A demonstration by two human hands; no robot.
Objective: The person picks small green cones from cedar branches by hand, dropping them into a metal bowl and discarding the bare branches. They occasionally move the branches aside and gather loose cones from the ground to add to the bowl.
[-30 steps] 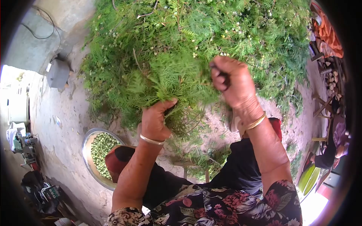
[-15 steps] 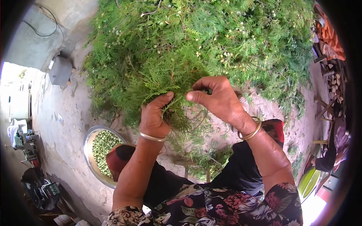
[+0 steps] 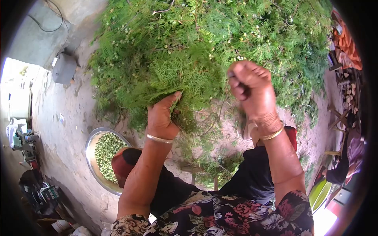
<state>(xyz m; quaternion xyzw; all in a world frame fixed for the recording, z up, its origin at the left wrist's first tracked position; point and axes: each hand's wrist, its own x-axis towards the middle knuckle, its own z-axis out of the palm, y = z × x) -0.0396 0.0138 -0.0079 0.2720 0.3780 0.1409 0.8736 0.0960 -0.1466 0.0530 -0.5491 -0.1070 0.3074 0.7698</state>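
Observation:
My left hand (image 3: 160, 120) is closed around the stems of a leafy arborvitae sprig (image 3: 177, 76), whose flat green fronds fan out above the thumb. To its right, my right hand (image 3: 254, 88) is raised in a fist, apart from the sprig and slightly blurred. Whatever its curled fingers hold, if anything, is hidden. Behind both hands rises a big heap of cut arborvitae branches (image 3: 252, 35), dotted with small pale green cones. By my left knee stands a wide metal basin (image 3: 90, 157) with many picked green cones (image 3: 108, 151) in it.
Loose green scraps (image 3: 220, 167) lie on the floor between my knees. A grey metal container (image 3: 63, 69) stands at the far left. Chopped firewood (image 3: 349, 92) and an orange cloth (image 3: 347, 45) are along the right side. Assorted gear (image 3: 43, 192) sits at lower left.
My right hand has pulled away from the sprig, up and to the right, and its fingers have curled into a fist. The left hand keeps its hold in nearly the same place.

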